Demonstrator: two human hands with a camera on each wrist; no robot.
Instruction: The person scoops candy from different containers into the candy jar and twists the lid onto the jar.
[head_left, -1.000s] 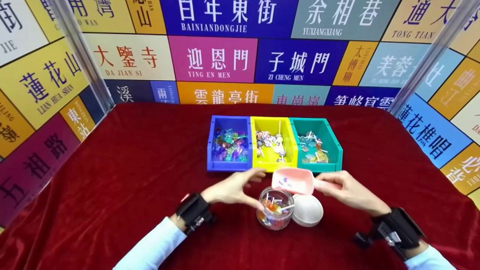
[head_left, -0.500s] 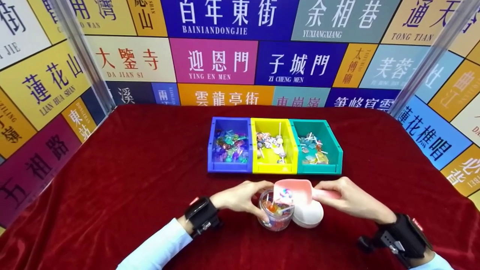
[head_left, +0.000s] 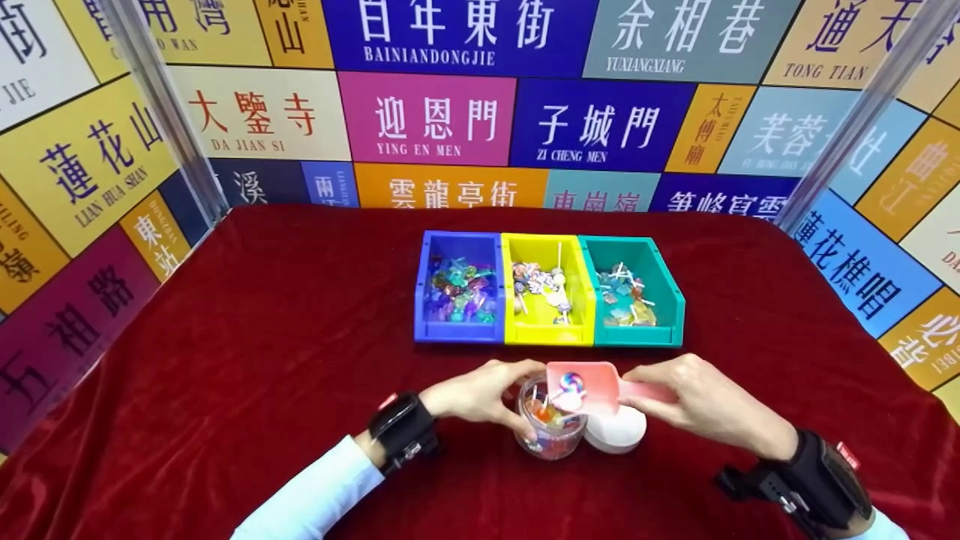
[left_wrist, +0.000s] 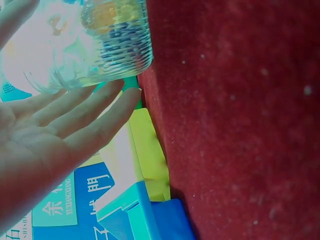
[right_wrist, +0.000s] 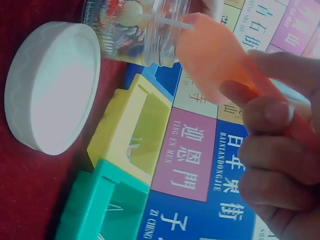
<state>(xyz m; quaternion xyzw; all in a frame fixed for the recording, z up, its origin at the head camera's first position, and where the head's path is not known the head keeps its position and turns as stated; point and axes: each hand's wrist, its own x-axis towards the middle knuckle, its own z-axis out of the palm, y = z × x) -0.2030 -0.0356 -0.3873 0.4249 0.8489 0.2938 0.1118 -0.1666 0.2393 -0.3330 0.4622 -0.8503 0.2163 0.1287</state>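
My right hand [head_left: 694, 397] grips the handle of a pink scoop [head_left: 604, 401]. In it lies a lollipop with a swirled blue, pink and white head [head_left: 571, 383]. The scoop is over the right side of the mouth of a clear jar [head_left: 546, 445], which stands on the cloth and holds several lollipops. My left hand [head_left: 484, 396] holds the jar from the left, thumb in front and fingers behind. In the left wrist view those fingers [left_wrist: 100, 117] lie along the jar's ribbed side. The right wrist view shows the scoop [right_wrist: 212, 55] from beneath, at the jar's rim.
A white lid [head_left: 616, 433] lies right of the jar, touching or nearly so. Behind stand a blue bin [head_left: 459, 334], a yellow bin [head_left: 551, 335] and a green bin [head_left: 637, 337] side by side, with wrapped candies and lollipops. Dark red cloth [head_left: 300, 300] covers the table.
The left hand has closed in from beside the jar to hold it. The scoop has come down and nearer to me over the jar, and the lollipop in it now shows more plainly.
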